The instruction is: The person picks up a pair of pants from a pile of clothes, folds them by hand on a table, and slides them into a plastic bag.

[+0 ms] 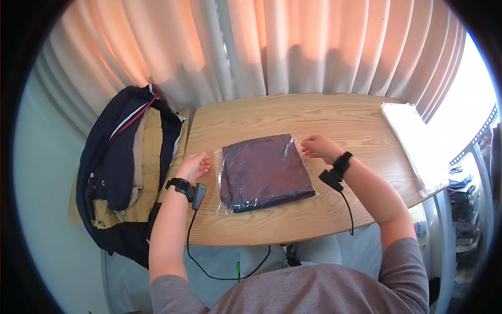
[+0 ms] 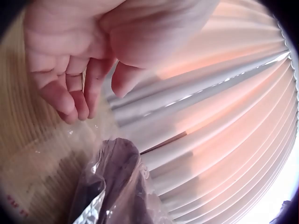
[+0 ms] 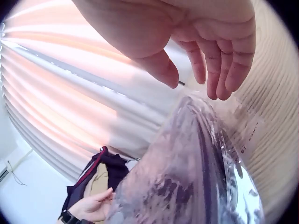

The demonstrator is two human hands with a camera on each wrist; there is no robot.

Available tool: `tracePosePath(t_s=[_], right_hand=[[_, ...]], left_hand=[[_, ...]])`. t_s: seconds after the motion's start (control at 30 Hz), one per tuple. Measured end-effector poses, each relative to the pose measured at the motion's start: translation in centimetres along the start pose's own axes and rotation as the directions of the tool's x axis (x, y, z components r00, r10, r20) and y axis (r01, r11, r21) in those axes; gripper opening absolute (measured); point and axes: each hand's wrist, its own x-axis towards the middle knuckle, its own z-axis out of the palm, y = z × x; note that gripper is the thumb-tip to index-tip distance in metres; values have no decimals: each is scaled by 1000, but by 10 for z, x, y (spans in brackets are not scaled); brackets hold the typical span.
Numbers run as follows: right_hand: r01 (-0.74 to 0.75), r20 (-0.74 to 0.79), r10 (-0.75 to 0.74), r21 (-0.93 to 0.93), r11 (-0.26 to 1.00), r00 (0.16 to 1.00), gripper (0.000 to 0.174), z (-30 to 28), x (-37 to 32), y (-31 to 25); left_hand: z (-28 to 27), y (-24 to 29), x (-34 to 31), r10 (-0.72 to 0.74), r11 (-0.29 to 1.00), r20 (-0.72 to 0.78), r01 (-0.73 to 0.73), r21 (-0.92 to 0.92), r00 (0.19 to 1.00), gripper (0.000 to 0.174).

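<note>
A folded dark purple cloth item in a clear plastic bag lies flat on the wooden table. To its left my left hand hovers with loosely bent fingers and nothing in them. In the left wrist view those fingertips hang just above the bag's clear edge. My right hand is at the upper right corner of the bag, its fingers relaxed and holding nothing. The right wrist view has the thumb and fingers apart, with the bag's see-through corner close below the fingertips.
Dark navy and tan clothes are heaped at the table's left side. A stack of clear-wrapped white packages lies along the right edge. Pleated curtains hang behind the table. A black cable droops from the left wrist camera past the front edge.
</note>
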Motion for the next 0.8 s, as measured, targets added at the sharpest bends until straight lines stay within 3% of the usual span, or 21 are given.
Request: tracePosePath(t_s=[0.03, 0.1, 0.2, 0.43, 0.53, 0.6, 0.67, 0.8], right_hand=[[0, -16, 0, 3, 1000, 1000, 29, 3, 9, 0], [-170, -24, 170, -3, 985, 985, 29, 9, 23, -4], [-250, -50, 254, 74, 965, 966, 27, 14, 48, -1], [-188, -69, 203, 180, 966, 977, 24, 13, 68, 10], [-275, -110, 294, 162, 948, 949, 22, 9, 66, 8], [-242, -108, 247, 56, 969, 963, 21, 10, 60, 4], [-228, -88, 234, 73, 971, 968, 21, 9, 61, 8], [-240, -114, 258, 154, 959, 959, 21, 7, 57, 11]], left_hand=[[4, 1, 11, -36, 999, 19, 36, 1, 999, 29], [12, 5, 23, -57, 998, 27, 56, 40, 998, 28], [20, 6, 37, -90, 991, -13, 91, 98, 996, 25], [22, -1, 45, -120, 992, -53, 121, 24, 991, 17], [15, -12, 53, -102, 994, -85, 98, -50, 991, 18], [17, -12, 47, -89, 996, -80, 86, -33, 993, 18], [18, -11, 45, -70, 997, -79, 69, -18, 994, 17], [16, -11, 36, -70, 996, -92, 65, -57, 993, 26]])
